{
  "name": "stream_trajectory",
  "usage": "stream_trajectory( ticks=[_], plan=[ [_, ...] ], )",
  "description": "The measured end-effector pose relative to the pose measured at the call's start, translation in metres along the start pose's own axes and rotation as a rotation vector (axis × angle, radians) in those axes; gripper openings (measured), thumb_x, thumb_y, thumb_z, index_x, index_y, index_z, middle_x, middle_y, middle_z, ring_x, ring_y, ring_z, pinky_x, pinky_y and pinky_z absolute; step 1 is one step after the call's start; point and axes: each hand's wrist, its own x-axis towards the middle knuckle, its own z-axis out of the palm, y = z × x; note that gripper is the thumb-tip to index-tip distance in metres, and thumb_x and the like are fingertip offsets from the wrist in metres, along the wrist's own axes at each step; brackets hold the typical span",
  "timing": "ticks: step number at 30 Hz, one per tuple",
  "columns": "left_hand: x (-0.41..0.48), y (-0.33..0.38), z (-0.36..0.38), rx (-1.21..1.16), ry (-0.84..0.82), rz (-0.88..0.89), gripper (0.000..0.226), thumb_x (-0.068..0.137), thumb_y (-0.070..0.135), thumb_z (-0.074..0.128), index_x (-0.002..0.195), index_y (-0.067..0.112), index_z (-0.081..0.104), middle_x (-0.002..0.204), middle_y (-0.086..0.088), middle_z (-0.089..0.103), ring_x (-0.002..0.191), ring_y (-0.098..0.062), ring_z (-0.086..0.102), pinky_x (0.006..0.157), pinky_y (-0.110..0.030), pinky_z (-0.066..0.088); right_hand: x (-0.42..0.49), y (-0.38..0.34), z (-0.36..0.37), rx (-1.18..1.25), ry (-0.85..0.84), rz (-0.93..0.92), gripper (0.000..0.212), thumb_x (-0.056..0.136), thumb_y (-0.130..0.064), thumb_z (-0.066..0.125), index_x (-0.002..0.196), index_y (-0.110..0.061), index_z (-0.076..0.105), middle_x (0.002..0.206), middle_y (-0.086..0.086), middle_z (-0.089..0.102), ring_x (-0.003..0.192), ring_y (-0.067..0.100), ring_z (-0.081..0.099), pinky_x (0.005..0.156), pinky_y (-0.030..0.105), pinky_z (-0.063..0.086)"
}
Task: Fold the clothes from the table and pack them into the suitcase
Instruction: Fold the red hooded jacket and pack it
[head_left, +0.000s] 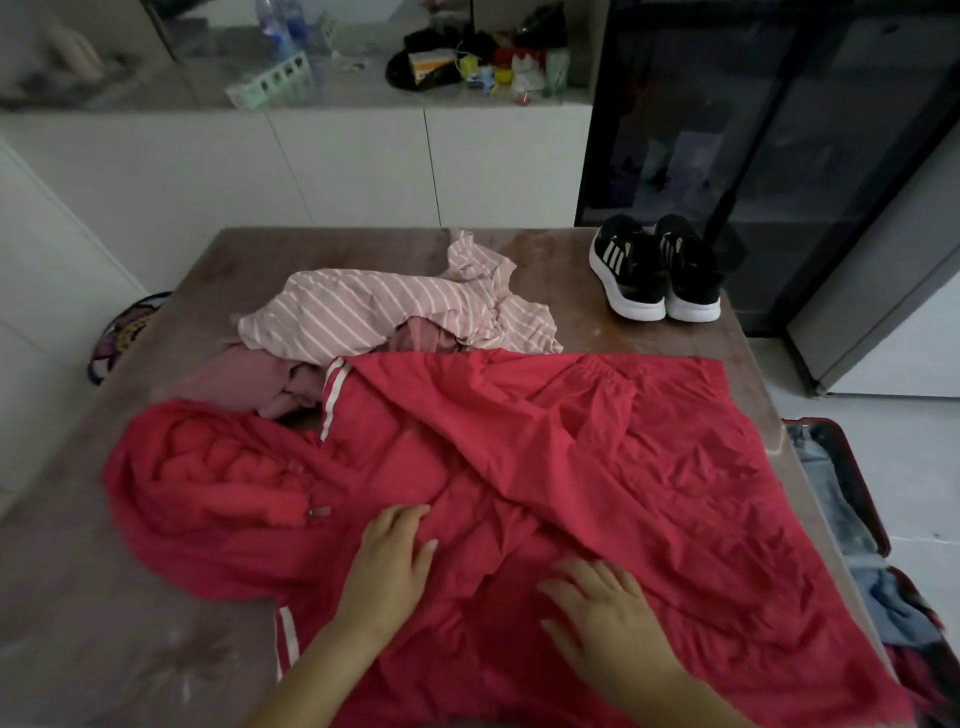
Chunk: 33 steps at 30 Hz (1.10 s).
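A red hooded jacket (597, 467) with white sleeve stripes lies spread over the near half of the brown table (104, 597), hood to the left, one sleeve folded across its body. My left hand (389, 566) rests flat on the jacket's middle with fingers straight. My right hand (602, 618) lies flat on the jacket just to the right, fingers spread. Behind the jacket sit a crumpled pink striped garment (395, 312) and a plain pink garment (244, 379). An open red suitcase (857, 499) with clothes inside stands on the floor at the right.
A pair of black sneakers (654, 270) with white soles stands at the table's far right corner. A colourful bag (122, 332) hangs off the table's left edge. White cabinets with a cluttered counter and a dark glass cabinet (753, 130) stand behind.
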Motion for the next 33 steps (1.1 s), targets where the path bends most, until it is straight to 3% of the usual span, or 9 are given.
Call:
stream_trajectory(
  ticks=[3,6,10,13,16,20,24,28,33],
  plan=[
    [-0.009,0.005,-0.001,-0.040,-0.070,-0.009,0.048,0.088,0.037,0.053,0.132,0.018,0.051,0.123,-0.003,0.054,0.114,-0.023,0.054,0.098,-0.034,0.045,0.013,-0.032,0.014,0.172,-0.099,0.068,0.028,0.072,-0.046,0.049,0.089,-0.035,0.068,0.085,-0.014,0.066,0.072,0.008,0.065,0.065,0.025,0.050],
    [-0.017,0.011,0.000,-0.067,-0.112,-0.005,0.050,0.089,0.027,0.060,0.137,0.022,0.046,0.125,-0.002,0.052,0.116,-0.021,0.054,0.097,-0.033,0.045,0.026,-0.052,0.011,0.539,-0.256,0.303,0.009,0.085,-0.027,0.058,0.090,-0.031,0.065,0.083,-0.009,0.068,0.070,-0.001,0.062,0.070,0.019,0.047],
    [-0.019,0.012,-0.001,-0.055,-0.136,-0.013,0.048,0.092,0.028,0.056,0.138,0.019,0.046,0.129,-0.002,0.051,0.119,-0.019,0.053,0.095,-0.032,0.045,0.034,-0.065,0.014,0.813,-0.493,0.481,0.018,0.087,-0.027,0.064,0.071,-0.022,0.056,0.057,-0.006,0.059,0.039,0.004,0.056,0.042,0.018,0.042],
    [-0.018,0.012,-0.001,-0.008,-0.164,0.006,0.051,0.094,0.029,0.052,0.142,0.014,0.041,0.134,-0.001,0.047,0.123,-0.016,0.049,0.099,-0.025,0.039,0.034,-0.071,0.018,0.709,-0.460,0.455,0.031,0.082,-0.032,0.069,0.056,-0.025,0.054,0.040,-0.014,0.054,0.039,-0.001,0.052,0.047,0.012,0.039],
    [-0.019,0.014,-0.001,0.054,-0.178,0.010,0.059,0.095,0.032,0.048,0.147,0.013,0.029,0.138,0.001,0.038,0.120,-0.015,0.050,0.098,-0.024,0.040,0.026,-0.068,0.019,0.595,-0.384,0.406,0.032,0.080,-0.029,0.068,0.055,-0.030,0.050,0.045,-0.035,0.049,0.052,-0.009,0.052,0.052,0.010,0.034],
    [-0.018,0.013,0.000,0.126,-0.198,-0.018,0.067,0.095,0.034,0.048,0.150,0.013,0.018,0.140,0.001,0.029,0.115,-0.017,0.054,0.095,-0.029,0.044,-0.001,-0.058,0.020,0.565,-0.353,0.442,0.024,0.073,-0.031,0.063,0.052,-0.029,0.052,0.051,-0.036,0.051,0.053,-0.007,0.051,0.058,0.015,0.036],
    [-0.020,0.009,0.004,0.109,-0.197,0.034,0.066,0.091,0.037,0.054,0.147,0.015,0.027,0.146,-0.003,0.024,0.127,-0.019,0.045,0.101,-0.029,0.042,-0.013,-0.055,0.013,0.511,-0.457,0.397,0.017,0.070,-0.047,0.061,0.056,-0.053,0.056,0.052,-0.037,0.051,0.051,-0.010,0.050,0.061,0.015,0.040],
    [-0.032,0.012,0.005,0.217,-0.058,0.205,0.060,0.082,0.053,0.047,0.129,0.016,0.055,0.140,-0.009,0.045,0.122,-0.026,0.048,0.098,-0.041,0.045,0.026,-0.043,0.005,0.548,-0.249,0.525,0.038,0.091,-0.037,0.057,0.057,-0.019,0.053,0.039,-0.018,0.054,0.039,-0.003,0.052,0.048,0.015,0.038],
    [-0.045,0.013,0.017,0.371,-0.263,0.331,0.083,0.076,0.072,0.040,0.137,0.016,0.046,0.146,-0.007,0.043,0.134,-0.025,0.041,0.107,-0.044,0.039,0.072,-0.043,0.013,0.781,-0.100,0.733,0.042,0.093,-0.022,0.054,0.053,-0.012,0.052,0.038,-0.002,0.055,0.026,0.007,0.045,0.032,0.017,0.032]
  ],
)
